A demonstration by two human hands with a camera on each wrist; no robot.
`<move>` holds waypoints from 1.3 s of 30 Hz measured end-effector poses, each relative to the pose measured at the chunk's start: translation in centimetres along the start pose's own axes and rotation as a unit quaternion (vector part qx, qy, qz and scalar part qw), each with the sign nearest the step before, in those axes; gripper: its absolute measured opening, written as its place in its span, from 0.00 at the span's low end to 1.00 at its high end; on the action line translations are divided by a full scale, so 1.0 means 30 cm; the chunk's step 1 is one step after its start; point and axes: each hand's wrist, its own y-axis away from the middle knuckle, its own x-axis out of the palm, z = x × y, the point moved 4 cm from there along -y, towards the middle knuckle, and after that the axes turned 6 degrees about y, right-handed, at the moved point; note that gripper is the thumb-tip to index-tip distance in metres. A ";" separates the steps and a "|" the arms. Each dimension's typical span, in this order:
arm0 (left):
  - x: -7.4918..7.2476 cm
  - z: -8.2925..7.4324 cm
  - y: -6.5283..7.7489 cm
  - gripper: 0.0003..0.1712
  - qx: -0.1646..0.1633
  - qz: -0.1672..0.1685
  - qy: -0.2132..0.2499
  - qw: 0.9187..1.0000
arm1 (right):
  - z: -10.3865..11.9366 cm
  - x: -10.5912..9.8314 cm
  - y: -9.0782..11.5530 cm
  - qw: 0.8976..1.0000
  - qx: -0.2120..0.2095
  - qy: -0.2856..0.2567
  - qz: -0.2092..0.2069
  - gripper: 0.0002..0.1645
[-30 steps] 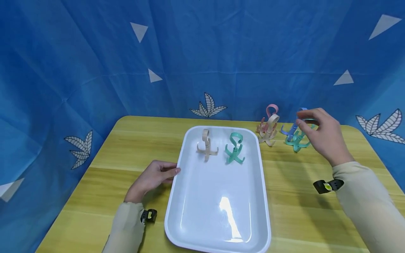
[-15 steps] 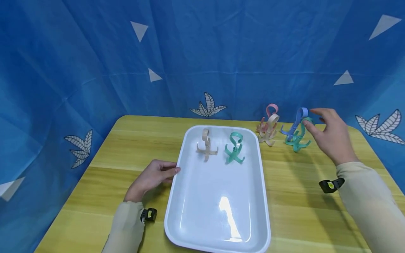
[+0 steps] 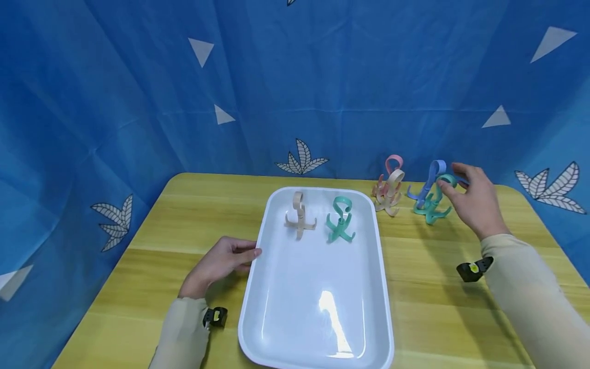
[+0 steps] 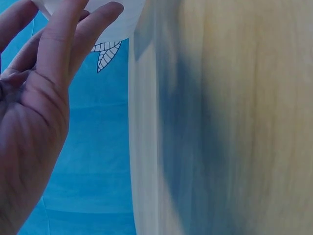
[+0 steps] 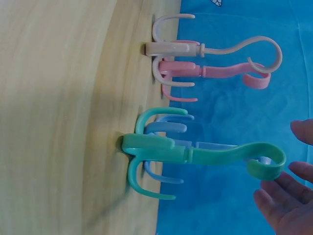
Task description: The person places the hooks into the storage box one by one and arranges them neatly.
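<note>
My left hand (image 3: 221, 264) grips the left rim of a white tray (image 3: 318, 277), thumb over the edge and other fingers outside it. In the left wrist view its fingers meet the tray's corner (image 4: 122, 24). Upright in the tray stand a beige swivel hanger hook (image 3: 300, 218) and a green one (image 3: 340, 225). My right hand (image 3: 477, 202) is at the top curl of another green hanger hook (image 5: 156, 154) on the table. Its thumb and fingers are spread apart, with nothing gripped between them. A blue hanger hook (image 3: 426, 189) stands right behind that green one.
Left of these, a pink hanger hook (image 3: 394, 164) and a beige hanger hook (image 3: 391, 197) stand close together beside the tray's far right corner. The yellow wooden table (image 3: 184, 220) ends at a blue cloth backdrop (image 3: 286, 66).
My right hand has drawn back from over the blue hook, then come close around the top of the green hook. The left hand keeps its place at the tray.
</note>
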 end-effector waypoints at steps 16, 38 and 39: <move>-0.013 -0.007 -0.014 0.23 -0.013 0.008 -0.018 1.000 | -0.008 0.010 0.006 1.000 0.013 0.011 -0.019 0.35; -0.007 -0.004 -0.012 0.23 -0.027 0.007 -0.003 1.000 | -0.029 0.015 0.024 0.996 0.047 0.019 -0.070 0.24; -0.006 -0.002 -0.012 0.23 -0.025 0.011 0.000 1.000 | -0.032 0.014 0.028 0.996 0.045 0.020 -0.073 0.24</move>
